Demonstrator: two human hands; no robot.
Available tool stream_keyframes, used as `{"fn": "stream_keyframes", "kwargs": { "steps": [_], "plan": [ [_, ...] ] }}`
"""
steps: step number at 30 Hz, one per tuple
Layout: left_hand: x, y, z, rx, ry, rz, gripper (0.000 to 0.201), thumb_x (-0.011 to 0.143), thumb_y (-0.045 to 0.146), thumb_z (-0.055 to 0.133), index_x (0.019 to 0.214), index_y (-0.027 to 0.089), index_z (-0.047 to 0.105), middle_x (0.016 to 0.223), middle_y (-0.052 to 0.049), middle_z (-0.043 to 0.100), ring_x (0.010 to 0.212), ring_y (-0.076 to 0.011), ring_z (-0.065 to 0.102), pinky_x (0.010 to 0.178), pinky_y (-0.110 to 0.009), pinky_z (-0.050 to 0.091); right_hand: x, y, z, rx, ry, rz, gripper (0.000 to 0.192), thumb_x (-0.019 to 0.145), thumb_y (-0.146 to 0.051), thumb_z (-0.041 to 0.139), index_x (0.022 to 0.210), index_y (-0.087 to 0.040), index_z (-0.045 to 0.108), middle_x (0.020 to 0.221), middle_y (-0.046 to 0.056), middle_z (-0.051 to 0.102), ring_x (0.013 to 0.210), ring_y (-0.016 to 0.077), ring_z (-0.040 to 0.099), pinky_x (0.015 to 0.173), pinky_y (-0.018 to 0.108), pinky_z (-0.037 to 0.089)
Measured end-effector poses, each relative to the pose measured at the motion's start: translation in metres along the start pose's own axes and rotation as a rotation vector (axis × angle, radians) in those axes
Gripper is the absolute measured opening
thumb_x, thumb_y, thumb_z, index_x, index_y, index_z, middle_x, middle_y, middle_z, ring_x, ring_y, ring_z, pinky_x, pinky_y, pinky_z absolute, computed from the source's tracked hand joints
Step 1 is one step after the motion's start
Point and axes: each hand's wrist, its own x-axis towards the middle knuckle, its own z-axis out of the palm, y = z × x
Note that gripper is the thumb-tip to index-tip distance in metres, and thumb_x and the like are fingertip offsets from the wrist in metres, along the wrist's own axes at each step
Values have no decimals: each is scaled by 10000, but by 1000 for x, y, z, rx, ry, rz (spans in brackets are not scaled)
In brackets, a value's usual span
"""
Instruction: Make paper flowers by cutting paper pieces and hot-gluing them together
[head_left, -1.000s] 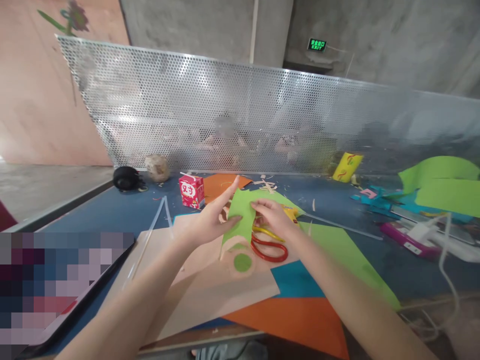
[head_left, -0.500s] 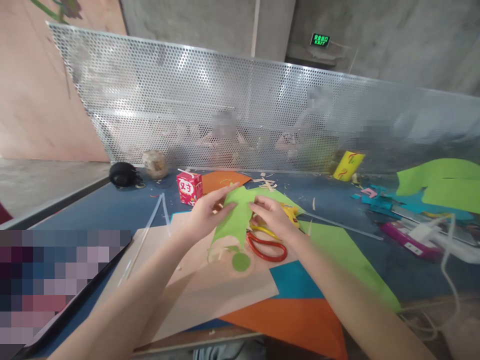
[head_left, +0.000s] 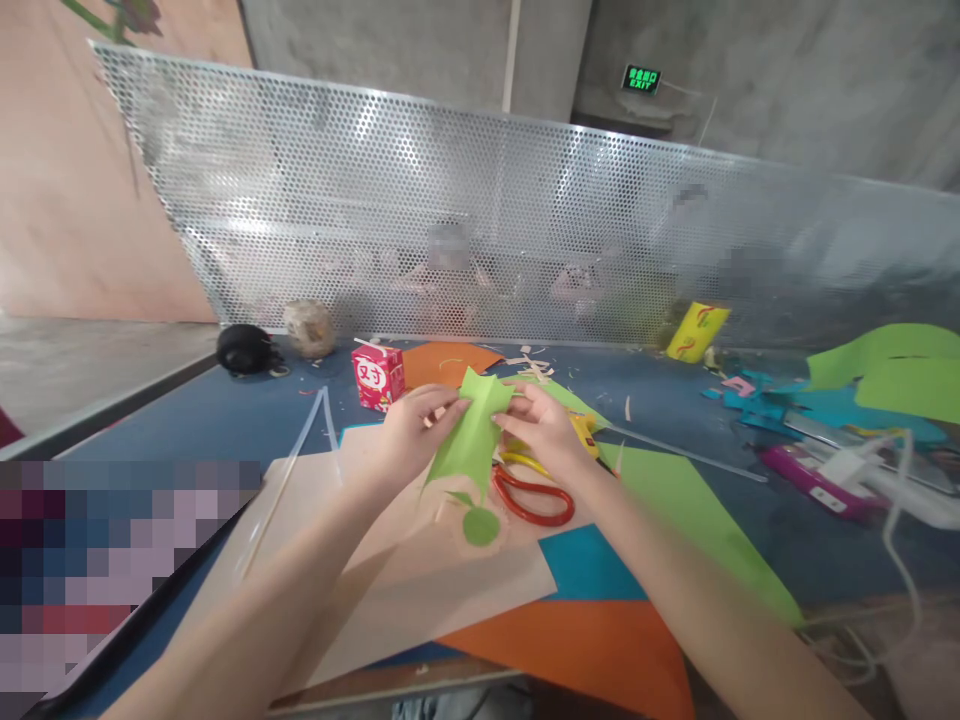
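Note:
Between my hands is a strip of light green paper (head_left: 466,445), creased lengthwise and bowed up. My left hand (head_left: 421,428) pinches its left edge with thumb and fingers. On the right edge, my right hand (head_left: 536,420) grips the same paper near its top. Below the strip lies a green paper circle (head_left: 481,526) on a pale peach sheet (head_left: 375,585). Scissors with red handles (head_left: 534,500) lie beside my right hand, their blades hidden. A yellow tool (head_left: 585,432) is partly hidden behind that hand.
Orange paper (head_left: 585,645), blue paper (head_left: 589,562) and a green sheet (head_left: 675,500) spread nearby. A red drink carton (head_left: 379,375) stands behind my left hand. Glue sticks lie left. A purple power strip (head_left: 821,485) with a white cable sits right. A perforated metal panel (head_left: 337,200) closes the back.
The green strip has turned from flatter to bowed, with its top edge now raised and showing folds. My fingers have shifted slightly along its edges.

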Motion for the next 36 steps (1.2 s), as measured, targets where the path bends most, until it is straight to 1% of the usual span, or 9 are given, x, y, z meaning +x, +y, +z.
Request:
{"fn": "stream_keyframes", "kwargs": {
  "steps": [3,6,10,14,17,22,24,29,36],
  "plan": [
    [-2,1,4,77,145,97,315,795,276,509,1096,183,520,1021,-81,571,890,-184,528,773,-321,442,-1,-2,3,6,15,-5,306,626,-250,682,886,-225,521,776,-7,634,674,142,612,562,276,530],
    [-3,3,5,115,163,155,255,816,259,473,1046,183,552,1007,-84,572,952,-193,517,840,-346,421,-1,-3,6,34,29,-3,319,603,-257,697,864,-231,517,778,-8,625,690,149,609,581,298,548],
    [-6,8,4,123,77,177,240,834,282,427,929,207,634,1029,-83,570,980,-211,525,866,-370,412,-3,-4,9,20,83,38,359,566,-281,717,849,-234,501,719,-19,594,640,151,595,516,292,544],
    [-8,15,6,-66,-111,89,282,820,373,450,892,179,641,970,-81,609,823,-179,571,668,-273,467,-6,-4,10,-11,100,56,409,566,-291,715,893,-237,475,728,-14,572,629,163,596,522,306,539],
    [-6,18,7,-162,-121,8,254,775,384,519,846,184,658,913,-58,635,771,-166,566,601,-240,446,-6,-5,9,-80,60,27,334,623,-285,673,877,-231,463,777,3,560,626,151,587,535,304,538],
    [-2,14,5,-375,-175,-204,276,785,324,489,965,193,652,837,-30,662,745,-175,584,642,-277,464,0,-8,2,-180,143,-78,320,653,-312,650,894,-234,454,909,28,509,729,146,551,463,228,498],
    [-3,11,5,-447,-209,-228,278,764,330,514,956,187,657,856,-29,665,771,-183,592,669,-284,472,1,-9,-1,-248,109,-81,271,687,-332,621,908,-230,502,935,39,527,756,149,550,487,224,486],
    [-6,13,7,-476,-290,-243,225,753,347,524,785,170,660,739,-20,656,676,-166,602,570,-247,460,-3,-11,-3,-316,81,-91,109,718,-318,601,733,-213,577,691,-5,574,515,113,527,506,258,449],
    [-6,19,2,-473,-421,-327,253,770,397,503,664,175,566,515,23,587,476,-133,593,420,-200,355,-7,-11,2,-310,61,-47,145,762,-364,554,774,-222,576,574,-29,528,451,116,515,470,255,431]
  ]
}}
